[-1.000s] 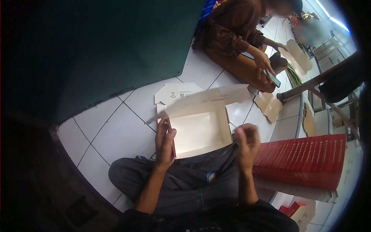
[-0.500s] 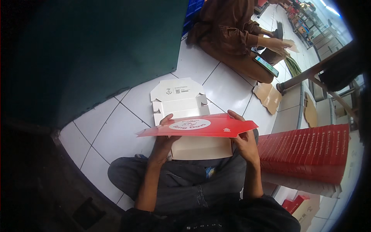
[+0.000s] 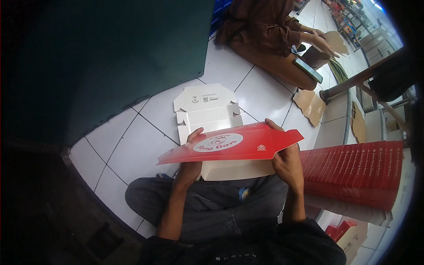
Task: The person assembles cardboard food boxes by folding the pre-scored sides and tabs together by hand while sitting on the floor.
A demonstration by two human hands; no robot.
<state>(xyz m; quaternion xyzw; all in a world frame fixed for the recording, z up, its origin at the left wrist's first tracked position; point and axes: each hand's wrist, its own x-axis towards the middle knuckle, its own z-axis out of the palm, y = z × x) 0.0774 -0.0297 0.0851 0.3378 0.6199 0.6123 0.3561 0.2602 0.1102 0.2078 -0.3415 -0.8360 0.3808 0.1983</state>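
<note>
Head view: red panel (image 3: 251, 140) lies tilted above an open, white-lined box (image 3: 238, 171) at the seated person's lap; left hand (image 3: 189, 172) grips its left part, one digit over the far edge, other fingers hidden, spread I cannot tell; right hand (image 3: 288, 160) clasps the right end, a fingertip at the far edge; stacked red cartons (image 3: 353, 176) stand to the right.

1 near, downward fisheye view from head-height
</note>
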